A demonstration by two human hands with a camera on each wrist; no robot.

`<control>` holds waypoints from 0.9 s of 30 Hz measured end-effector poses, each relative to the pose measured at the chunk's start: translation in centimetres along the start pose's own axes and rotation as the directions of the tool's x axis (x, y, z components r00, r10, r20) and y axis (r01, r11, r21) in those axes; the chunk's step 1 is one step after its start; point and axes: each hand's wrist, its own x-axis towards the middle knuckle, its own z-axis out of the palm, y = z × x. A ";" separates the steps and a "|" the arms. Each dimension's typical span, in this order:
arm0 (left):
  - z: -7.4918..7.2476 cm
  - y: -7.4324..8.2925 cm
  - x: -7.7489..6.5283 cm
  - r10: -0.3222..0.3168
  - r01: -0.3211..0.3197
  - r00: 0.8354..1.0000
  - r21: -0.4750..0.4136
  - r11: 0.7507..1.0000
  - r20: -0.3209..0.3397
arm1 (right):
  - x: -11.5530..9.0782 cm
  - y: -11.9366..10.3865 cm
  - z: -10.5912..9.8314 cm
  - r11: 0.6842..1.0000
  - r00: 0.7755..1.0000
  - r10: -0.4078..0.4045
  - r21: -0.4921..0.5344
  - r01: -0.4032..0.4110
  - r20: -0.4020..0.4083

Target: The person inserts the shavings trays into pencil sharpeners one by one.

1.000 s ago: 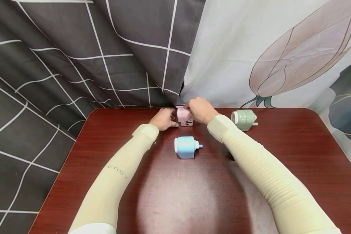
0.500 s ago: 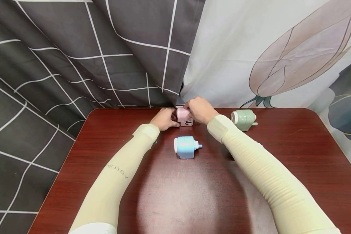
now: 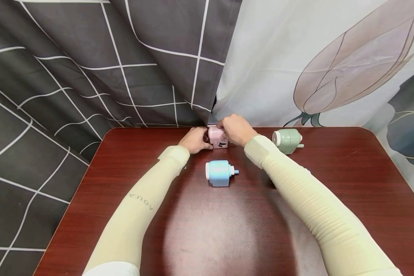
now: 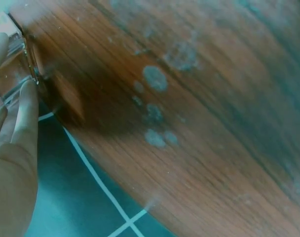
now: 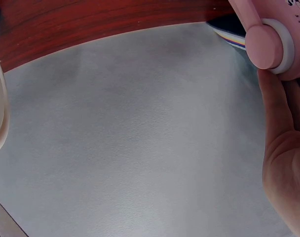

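The pink crank pencil sharpener stands at the table's back edge. My right hand grips it from the right and above; in the right wrist view the fingers lie beside its crank knob. From the left, my left hand reaches its other end, thumb at the near side. The left wrist view shows those fingers around a clear plastic drawer, partly cut off by the frame. A blue pencil sharpener sits closer to me, and a green one is right of my right hand.
A dark item with a striped edge lies behind the pink sharpener. Grey grid-patterned curtain and white curtain hang right behind the table. Something black shows beside my right forearm.
My left hand has shifted slightly right, its thumb closer in against the pink sharpener's end. The right hand and the other sharpeners have stayed in place.
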 end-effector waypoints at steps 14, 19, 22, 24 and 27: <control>-0.1 0.3 -0.3 0.013 -0.012 1.000 0.029 1.000 -0.010 | 0.0 0.0 0.0 1.000 1.000 0.005 0.002 -0.005 0.002; 0.1 0.1 -0.1 0.010 -0.010 1.000 0.009 1.000 -0.011 | -0.1 -0.1 0.0 1.000 1.000 -0.001 -0.001 0.001 0.001; 0.2 -0.1 0.1 0.011 -0.011 1.000 -0.003 1.000 -0.015 | -0.1 -0.1 -0.1 1.000 1.000 -0.002 -0.001 0.002 0.001; 0.3 -0.1 0.1 0.013 -0.013 1.000 -0.008 1.000 -0.018 | -0.1 -0.1 -0.1 1.000 1.000 -0.002 -0.002 0.002 0.001; 0.4 -0.2 0.2 0.014 -0.015 1.000 -0.010 1.000 -0.025 | -0.1 -0.1 -0.1 1.000 1.000 -0.002 0.000 0.002 0.000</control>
